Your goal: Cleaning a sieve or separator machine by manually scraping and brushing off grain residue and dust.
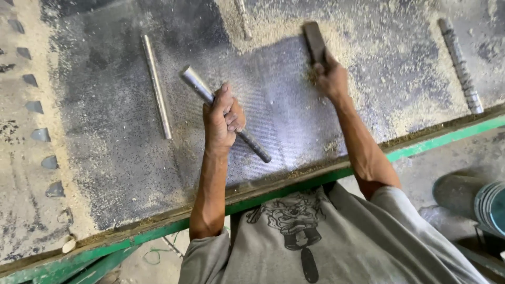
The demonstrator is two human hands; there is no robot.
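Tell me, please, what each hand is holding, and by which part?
Left hand grips a metal rod near its middle; right hand holds a flat dark bar by its near end.

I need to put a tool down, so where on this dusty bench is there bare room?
Bare mat lies between the left hand gripping a grey metal bar and the right hand on a dark flat block. More lies left of the thin steel rod. Sawdust crowds the right.

Even daylight, soft shadows beneath both arms, mild blur, slight bending at the edges.
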